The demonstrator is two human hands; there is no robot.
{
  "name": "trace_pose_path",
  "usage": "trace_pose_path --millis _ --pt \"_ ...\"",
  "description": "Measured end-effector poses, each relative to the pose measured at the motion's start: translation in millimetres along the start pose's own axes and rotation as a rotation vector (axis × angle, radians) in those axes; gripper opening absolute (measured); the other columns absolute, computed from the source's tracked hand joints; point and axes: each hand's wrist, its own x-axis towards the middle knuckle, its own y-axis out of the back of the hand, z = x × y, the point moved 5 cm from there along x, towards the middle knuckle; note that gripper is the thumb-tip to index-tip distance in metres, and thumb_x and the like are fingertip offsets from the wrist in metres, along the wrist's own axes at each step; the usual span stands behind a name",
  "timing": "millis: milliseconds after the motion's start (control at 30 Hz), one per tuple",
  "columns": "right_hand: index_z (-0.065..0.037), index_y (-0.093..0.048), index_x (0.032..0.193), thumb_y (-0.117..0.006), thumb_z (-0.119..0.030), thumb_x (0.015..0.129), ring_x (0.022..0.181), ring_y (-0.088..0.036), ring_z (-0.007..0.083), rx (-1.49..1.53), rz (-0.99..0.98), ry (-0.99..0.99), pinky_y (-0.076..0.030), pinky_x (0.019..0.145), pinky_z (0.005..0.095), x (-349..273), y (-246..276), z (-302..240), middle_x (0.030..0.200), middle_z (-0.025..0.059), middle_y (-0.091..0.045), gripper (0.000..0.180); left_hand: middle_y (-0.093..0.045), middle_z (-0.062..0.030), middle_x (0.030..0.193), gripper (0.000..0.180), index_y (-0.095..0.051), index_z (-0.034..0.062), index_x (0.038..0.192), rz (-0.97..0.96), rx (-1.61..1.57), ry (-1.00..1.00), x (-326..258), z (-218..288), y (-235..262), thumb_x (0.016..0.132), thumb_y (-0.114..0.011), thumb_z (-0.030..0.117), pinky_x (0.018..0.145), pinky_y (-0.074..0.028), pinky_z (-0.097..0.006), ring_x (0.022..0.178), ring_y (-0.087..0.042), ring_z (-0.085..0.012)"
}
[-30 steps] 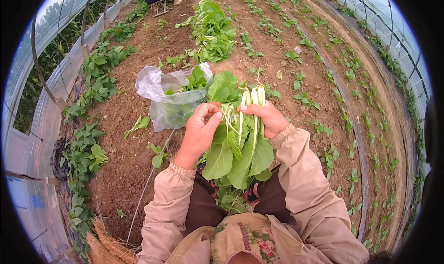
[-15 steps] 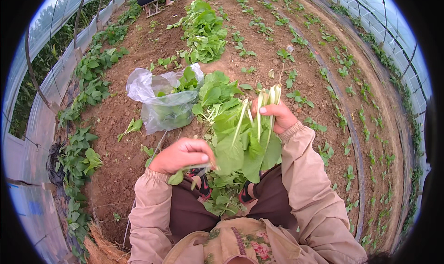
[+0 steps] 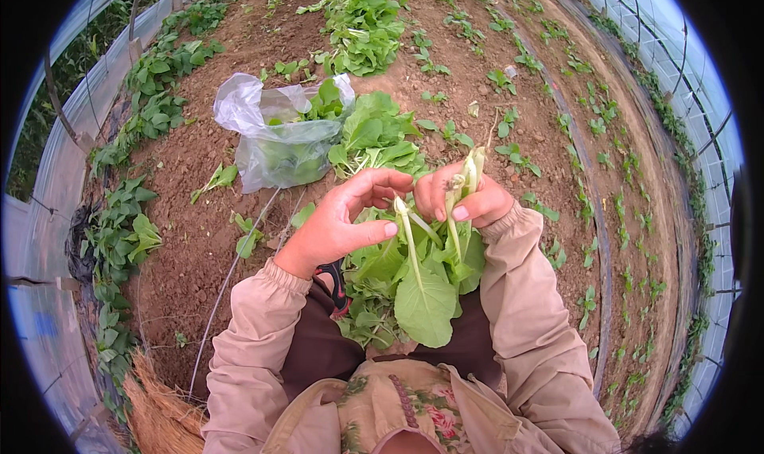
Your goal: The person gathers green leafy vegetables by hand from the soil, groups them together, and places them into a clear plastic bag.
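My right hand (image 3: 481, 199) is closed round the pale stems of a bunch of leafy greens (image 3: 426, 299). The root ends point up and the broad leaves hang down over my lap. To its left, my left hand (image 3: 338, 223) has its thumb and fingers apart. It is close to the white end of one stem leaning out of the bunch, and I see nothing held in it. Beyond my hands, more cut greens (image 3: 378, 128) lie on the soil. Beside them stands a clear plastic bag (image 3: 290, 155) with greens inside.
A long heap of greens (image 3: 366, 32) lies farther ahead. Rows of seedlings (image 3: 589, 303) grow on the right, and leafy plants (image 3: 119, 231) line the left plastic wall. A thin string (image 3: 231, 275) runs from the bag, past straw-like bristles (image 3: 163, 414) at lower left.
My left hand has risen toward the bunch and opened; the small scrap it pinched no longer shows there. My right hand still holds the greens. The view has shifted, and the person ahead is out of frame.
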Motion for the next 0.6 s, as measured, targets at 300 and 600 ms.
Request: trace_pose_path --millis 300,600 --pt "-0.002 -0.065 0.093 -0.075 -0.013 0.074 0.077 -0.059 0.0095 -0.167 0.286 -0.077 -0.047 0.071 0.0263 1 -1 0 0.083 0.0009 -0.064 0.025 -0.06 0.0039 0.08 0.011 -0.06 0.0028 0.097 0.352 0.264 0.034 -7 -5 12 0.09 -0.069 0.007 0.061 -0.045 -0.02 0.068 -0.055 -0.0037" --pt "-0.002 -0.065 0.101 -0.078 -0.01 0.078 0.081 -0.057 0.0064 -0.472 0.487 -0.087 -0.049 0.074 0.0255 21 -20 37 0.092 0.0002 -0.066 0.028 -0.061 -0.0017 0.07 0.016 -0.054 0.0028 0.09 0.642 0.18 0.142 -2 -12 31 0.097 -0.061 0.015 0.047 -0.043 -0.021 0.054 -0.057 -0.0065"
